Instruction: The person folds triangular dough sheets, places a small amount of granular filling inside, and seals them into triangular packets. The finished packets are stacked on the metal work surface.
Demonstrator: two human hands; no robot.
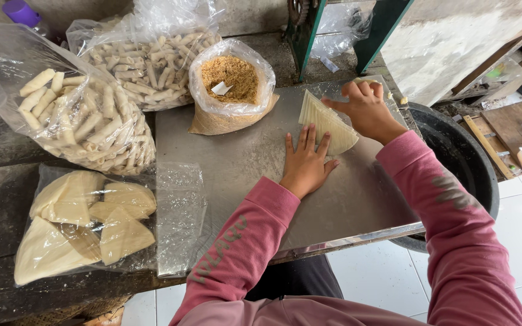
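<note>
Pressing a wrapper stack (327, 124) with spread left hand (305, 162), right hand (367, 108) pinches it beside a crumb-filled bag (231, 84).

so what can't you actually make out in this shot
Head view:
- Left hand covers the near corner of the wrapper stack.
- Right hand hides the stack's far edge.
- Black tub: contents hidden by the metal tray and sleeve.
- Purple bottle: cut off by the top edge.

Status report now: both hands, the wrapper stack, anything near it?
Left hand flat, fingers on wrapper stack. Right hand on the stack's far corner. Stack lies on metal sheet. Bag of brown filling beside it, apart.
</note>
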